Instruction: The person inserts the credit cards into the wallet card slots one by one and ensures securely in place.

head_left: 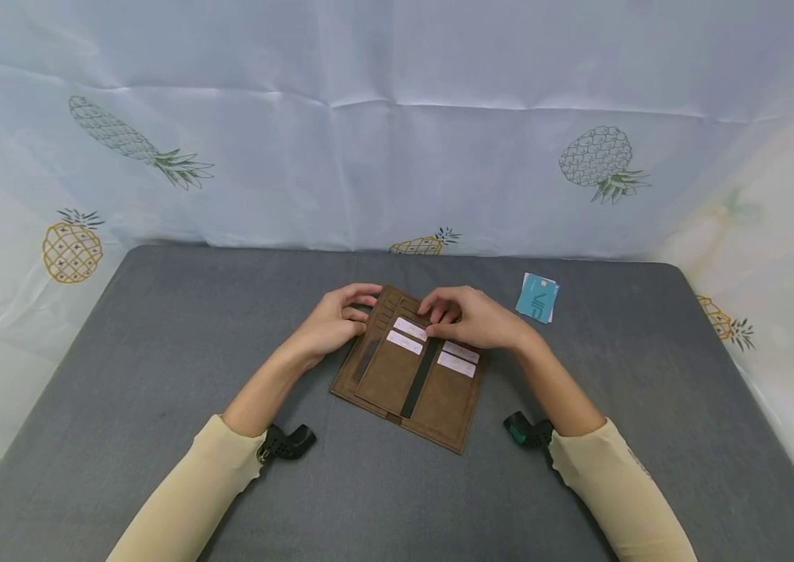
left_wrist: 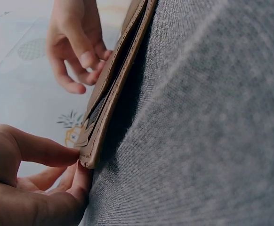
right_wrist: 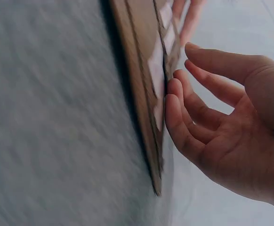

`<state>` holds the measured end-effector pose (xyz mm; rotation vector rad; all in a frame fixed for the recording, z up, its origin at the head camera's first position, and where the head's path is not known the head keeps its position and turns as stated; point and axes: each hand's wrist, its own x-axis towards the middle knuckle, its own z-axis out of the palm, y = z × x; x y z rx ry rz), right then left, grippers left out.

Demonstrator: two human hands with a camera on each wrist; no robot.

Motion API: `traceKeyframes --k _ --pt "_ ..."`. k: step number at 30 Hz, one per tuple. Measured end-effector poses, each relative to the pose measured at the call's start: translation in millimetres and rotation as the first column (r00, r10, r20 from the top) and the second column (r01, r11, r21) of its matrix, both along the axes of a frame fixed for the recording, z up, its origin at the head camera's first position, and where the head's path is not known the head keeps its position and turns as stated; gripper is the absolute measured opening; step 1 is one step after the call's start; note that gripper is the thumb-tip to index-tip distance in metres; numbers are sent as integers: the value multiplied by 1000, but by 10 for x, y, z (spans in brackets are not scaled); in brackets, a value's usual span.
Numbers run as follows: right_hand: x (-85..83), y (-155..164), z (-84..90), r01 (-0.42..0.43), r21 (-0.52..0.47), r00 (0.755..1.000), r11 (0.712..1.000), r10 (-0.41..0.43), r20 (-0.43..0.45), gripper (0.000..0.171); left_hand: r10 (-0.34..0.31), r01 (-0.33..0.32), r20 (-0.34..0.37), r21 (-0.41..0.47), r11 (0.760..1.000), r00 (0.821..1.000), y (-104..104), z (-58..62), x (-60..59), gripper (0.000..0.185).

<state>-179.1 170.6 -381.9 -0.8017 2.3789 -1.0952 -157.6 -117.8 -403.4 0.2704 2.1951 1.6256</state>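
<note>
— Brown leather, that open wallet (head_left: 411, 375): where does it lie?

— Flat at the middle of the grey table (head_left: 158, 375), opened out, its far end under both hands. Four white cards (head_left: 411, 329) sit in its slots, two on the left panel and two on the right, each with only its top strip showing. Their print is too small to read.

— Any writing that can be read?

— Only on the teal card (head_left: 535, 297), lying by itself toward the upper right of the wallet, well apart from it. It reads "VIP" in pale letters, and a white card edge peeks from beneath it.

— What are the hands doing?

— The left hand (head_left: 332, 321) has its thumb and fingertips curled onto the wallet's upper left edge; the left wrist view shows that thumb (left_wrist: 43, 150) and a finger pinching the corner of the leather. The right hand (head_left: 474, 318) rests over the top of the right panel, fingers (right_wrist: 181, 125) loosely bent and touching the card slots, gripping nothing that I can make out.

— How much room is around it?

— Bare grey surface on every side, widest toward the lower left and lower right of the frame. Behind the table's far edge hangs a pale cloth (head_left: 397, 117) printed with pineapples.
</note>
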Motion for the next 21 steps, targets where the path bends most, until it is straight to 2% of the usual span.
traceKeyframes --k 5,9,16,21 --pt "-67 183 66 50 -62 998 997 -48 28 32 -1 1 1 -6 1000 1000 -8 -4 -1 69" --pt "-118 377 145 117 -68 993 991 -115 37 33 -4 4 4 -8 1000 1000 -6 -5 -5 68" --pt "-170 762 293 238 2 971 971 -238 16 38 -3 3 12 -11 1000 1000 -6 3 -11 68" --pt "-178 997 314 313 35 949 949 -314 37 44 0 0 14 -11 1000 1000 -6 14 -8 68"
